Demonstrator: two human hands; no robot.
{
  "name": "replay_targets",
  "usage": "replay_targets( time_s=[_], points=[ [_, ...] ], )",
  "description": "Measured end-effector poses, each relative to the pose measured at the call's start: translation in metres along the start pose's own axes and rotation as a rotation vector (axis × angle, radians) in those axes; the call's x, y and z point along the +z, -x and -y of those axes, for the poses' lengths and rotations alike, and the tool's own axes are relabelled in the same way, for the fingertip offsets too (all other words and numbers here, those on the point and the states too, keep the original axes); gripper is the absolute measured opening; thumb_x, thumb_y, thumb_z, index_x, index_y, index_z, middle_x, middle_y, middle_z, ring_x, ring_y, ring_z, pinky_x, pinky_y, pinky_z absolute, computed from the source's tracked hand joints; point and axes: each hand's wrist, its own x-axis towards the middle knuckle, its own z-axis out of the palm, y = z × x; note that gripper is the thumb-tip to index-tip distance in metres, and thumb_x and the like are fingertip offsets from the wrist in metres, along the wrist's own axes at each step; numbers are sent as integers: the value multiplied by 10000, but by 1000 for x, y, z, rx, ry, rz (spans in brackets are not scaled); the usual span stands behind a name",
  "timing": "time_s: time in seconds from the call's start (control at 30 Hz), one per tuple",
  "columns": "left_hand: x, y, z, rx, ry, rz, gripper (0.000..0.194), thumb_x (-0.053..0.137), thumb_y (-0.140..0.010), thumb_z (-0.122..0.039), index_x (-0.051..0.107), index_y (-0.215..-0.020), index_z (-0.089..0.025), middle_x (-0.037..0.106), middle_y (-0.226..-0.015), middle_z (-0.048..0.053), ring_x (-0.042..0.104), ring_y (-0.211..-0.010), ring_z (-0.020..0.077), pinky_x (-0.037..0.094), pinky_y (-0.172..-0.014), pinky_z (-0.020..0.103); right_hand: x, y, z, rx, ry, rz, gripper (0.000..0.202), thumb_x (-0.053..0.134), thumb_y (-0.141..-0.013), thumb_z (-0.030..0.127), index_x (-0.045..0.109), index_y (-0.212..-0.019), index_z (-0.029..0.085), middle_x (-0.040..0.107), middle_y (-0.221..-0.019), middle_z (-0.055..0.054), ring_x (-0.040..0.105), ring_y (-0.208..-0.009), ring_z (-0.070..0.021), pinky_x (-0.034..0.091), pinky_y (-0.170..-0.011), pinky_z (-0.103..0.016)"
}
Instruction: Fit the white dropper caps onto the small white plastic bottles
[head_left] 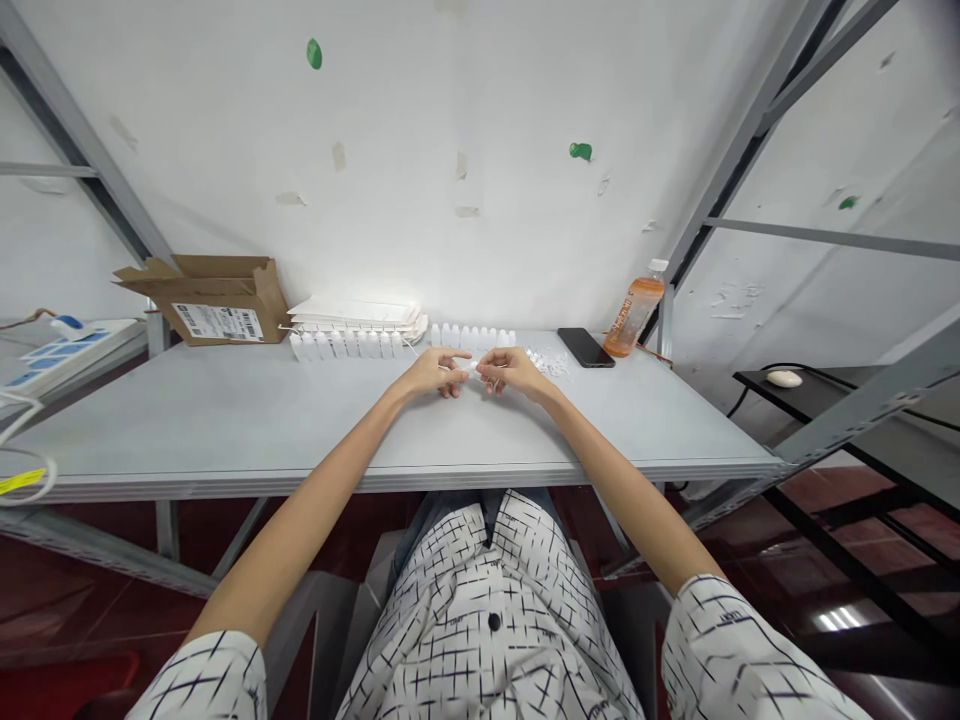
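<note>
Above the middle of the table, my left hand [437, 373] and my right hand [511, 371] meet at a small white plastic piece [474, 369]. Both are closed, with the fingertips pinching it from either side. Fingers cover most of the piece, so its exact kind does not show. Just behind my hands stands a row of small white bottles [474, 336]. Close to my right hand lies a loose heap of tiny white plastic parts [552, 362]. Farther left is another row of small white bottles [346, 345], with thin tips on top.
An open cardboard box [217, 300] and a stack of white sheets [360, 312] stand at the back left of the grey table [247, 420]. A black phone [586, 348] and a bottle of orange drink [636, 310] are at the back right. Metal posts rise at both ends.
</note>
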Motion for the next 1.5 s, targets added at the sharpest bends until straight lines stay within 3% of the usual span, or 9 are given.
replay_targets(
  time_s=[0.17, 0.3, 0.53, 0.77, 1.0, 1.17, 1.3, 1.4, 1.5],
  points=[
    [-1, -3, 3, -38, 33, -41, 417, 821, -753, -378, 677, -1027, -99, 682, -769, 62, 674, -547, 149, 513, -470, 243, -3, -2, -1, 42, -11, 27, 307, 806, -762, 401, 653, -779, 136, 685, -704, -61, 641, -505, -134, 438, -372, -199],
    [-1, -4, 4, -58, 57, -95, 394, 822, -748, -326, 614, -1016, -126, 695, -793, 64, 686, -545, 161, 508, -464, 243, -1, 0, 2, 36, -14, 36, 249, 798, -744, 326, 657, -843, 146, 686, -709, -45, 641, -503, -136, 446, -381, -203],
    [0, -1, -3, -41, 41, -141, 359, 779, -753, -236, 523, -997, -176, 682, -759, 19, 707, -594, 170, 514, -495, 234, -1, 4, 9, -78, -59, -28, 261, 827, -652, 284, 657, -791, 144, 680, -714, -42, 662, -586, -154, 501, -454, -233],
    [0, 0, -5, -37, 37, -131, 353, 755, -737, -204, 514, -993, -176, 692, -751, 22, 707, -593, 177, 511, -492, 236, -1, 5, 11, -67, -155, 24, 311, 835, -608, 265, 710, -859, 129, 737, -847, -87, 725, -736, -216, 581, -562, -285],
    [-1, -2, 0, -11, 35, -94, 386, 776, -722, -252, 507, -990, -179, 708, -750, 31, 711, -601, 182, 509, -500, 235, -2, 4, 10, -53, -167, 8, 371, 886, -605, 335, 712, -861, 130, 749, -816, -82, 752, -779, -238, 602, -619, -301],
    [-1, 0, -2, -15, 29, -75, 385, 777, -715, -257, 511, -983, -180, 709, -762, 36, 709, -603, 184, 512, -507, 248, -3, 4, 9, -64, -155, 9, 360, 872, -641, 383, 711, -840, 130, 738, -787, -86, 746, -751, -225, 596, -615, -295],
    [0, 2, -5, -15, 13, -52, 378, 787, -669, -218, 547, -957, -172, 697, -753, 37, 705, -631, 185, 509, -517, 248, -3, 4, 10, -93, -91, -12, 340, 856, -647, 420, 705, -764, 139, 707, -760, -61, 685, -633, -164, 522, -494, -236],
    [1, 1, -4, -8, 16, -31, 339, 753, -661, -188, 552, -933, -175, 671, -699, 20, 665, -590, 165, 495, -514, 253, -3, 4, 10, -117, -72, -69, 333, 853, -648, 427, 710, -748, 144, 700, -784, -58, 661, -628, -148, 464, -442, -211],
    [4, -1, -2, 9, -7, -12, 247, 686, -691, -190, 560, -903, -183, 552, -577, -46, 503, -450, 97, 406, -456, 221, -2, 2, 8, -89, -146, -66, 358, 866, -640, 431, 707, -769, 137, 726, -844, -89, 697, -649, -171, 471, -452, -220]
  ],
)
